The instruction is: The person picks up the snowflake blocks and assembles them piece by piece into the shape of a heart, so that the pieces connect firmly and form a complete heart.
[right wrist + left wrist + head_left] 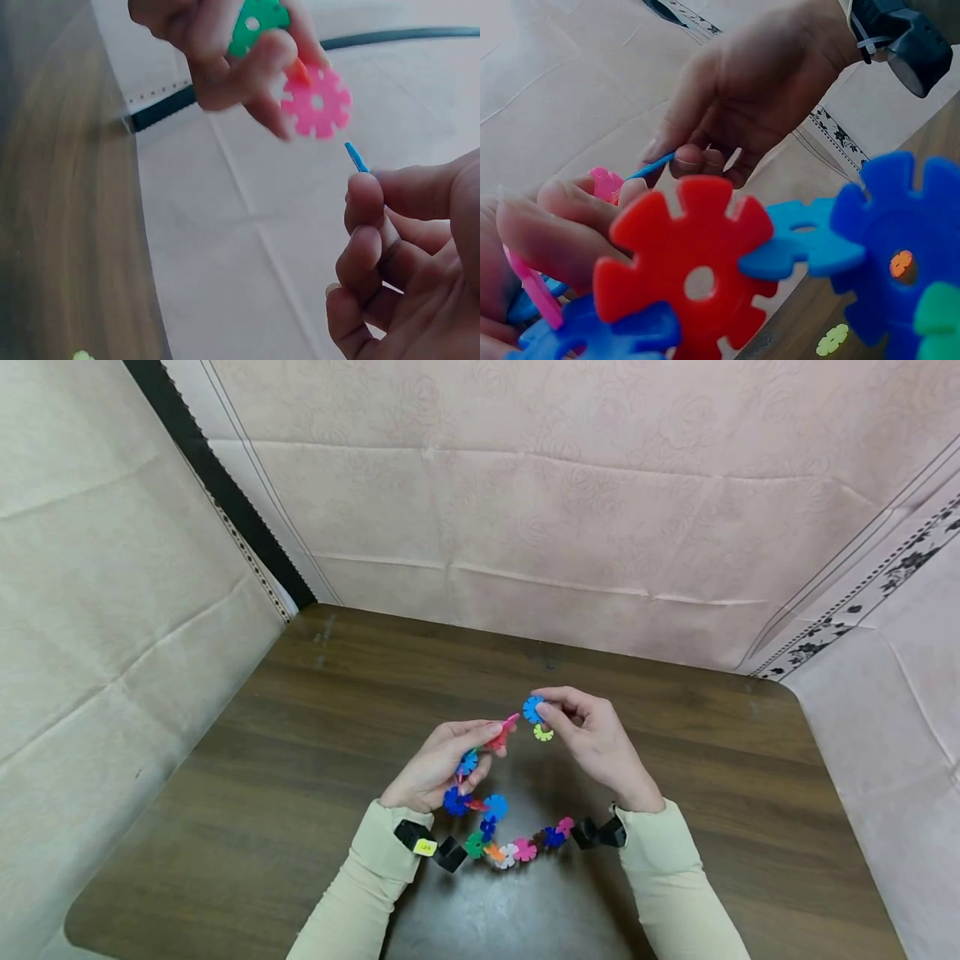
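A chain of notched plastic snowflake discs (pixel 493 807) hangs from my left hand (pixel 435 768), its lower part curving right below both hands. Thumb and fingers of that hand pinch the chain near its upper end, where a pink disc (pixel 317 103) sticks out. My right hand (pixel 596 739) pinches a loose blue snowflake disc (pixel 533 709) between thumb and fingers, edge towards the pink disc with a small gap. Close up in the left wrist view are a red disc (pixel 690 270) and a dark blue disc (pixel 900 225) of the chain. The left fingers partly hide a green disc (pixel 257 26).
A yellow-green piece (pixel 543 732) shows just below the blue disc and appears to lie on the brown wooden table (pixel 337 710). Pale cloth (pixel 525 510) hangs behind the table and at both sides. Black wrist cameras (pixel 598 833) sit near the chain.
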{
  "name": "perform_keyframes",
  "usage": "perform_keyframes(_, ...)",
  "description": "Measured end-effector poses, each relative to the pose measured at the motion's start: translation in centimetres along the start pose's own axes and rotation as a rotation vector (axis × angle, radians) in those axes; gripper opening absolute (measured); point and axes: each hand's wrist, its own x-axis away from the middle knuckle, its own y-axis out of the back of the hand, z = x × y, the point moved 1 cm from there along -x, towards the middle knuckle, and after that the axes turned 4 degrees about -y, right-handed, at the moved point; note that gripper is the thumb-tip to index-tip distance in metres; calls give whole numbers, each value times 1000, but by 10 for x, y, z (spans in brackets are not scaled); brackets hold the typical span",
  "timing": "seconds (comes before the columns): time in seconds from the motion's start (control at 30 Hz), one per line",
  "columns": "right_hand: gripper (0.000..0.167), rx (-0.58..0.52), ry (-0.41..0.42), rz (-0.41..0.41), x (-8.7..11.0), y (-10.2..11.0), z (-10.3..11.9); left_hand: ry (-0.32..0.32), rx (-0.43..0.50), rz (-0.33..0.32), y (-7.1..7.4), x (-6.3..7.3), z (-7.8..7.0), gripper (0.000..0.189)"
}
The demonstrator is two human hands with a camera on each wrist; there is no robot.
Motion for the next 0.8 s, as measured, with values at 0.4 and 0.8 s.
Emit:
perform_keyframes(0.4,29,-29,-13,-49,1,-10,7,-3,13,11,-2,1,0,32)
perform_keyframes(0.8,28,-97,27,-67,2,-21,10,-28,26,21,-3,1,-1,35)
